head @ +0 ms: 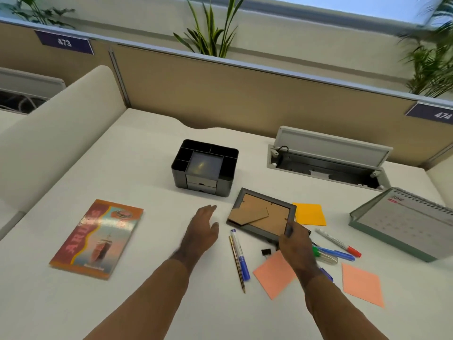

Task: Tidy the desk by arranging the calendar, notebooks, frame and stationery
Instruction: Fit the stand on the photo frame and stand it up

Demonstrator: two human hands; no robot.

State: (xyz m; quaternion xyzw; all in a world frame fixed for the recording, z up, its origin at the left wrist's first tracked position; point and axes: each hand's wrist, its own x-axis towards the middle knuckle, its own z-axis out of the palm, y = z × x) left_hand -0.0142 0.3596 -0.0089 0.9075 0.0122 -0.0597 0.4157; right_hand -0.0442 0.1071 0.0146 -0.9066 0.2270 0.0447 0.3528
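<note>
The right hand [295,246] covered part of the pens [335,253] lying behind it, and the small squares on the calendar [402,222] were too blurry to read. Only "JUNE" showed at its top. The notebook [98,238] on the left said "ARUN" in big pink letters above a ship picture. Wall signs read "473" [64,42] and "474" [441,115].

The frame [261,214] was dark grey with a brown cardboard back facing up. Its near right corner was pinched in the right hand's fingers [289,229], just in front of the black organizer [205,166]. The left hand [201,231] was above the tabletop [147,303] beside the frame, fingers straight and holding nothing.
</note>
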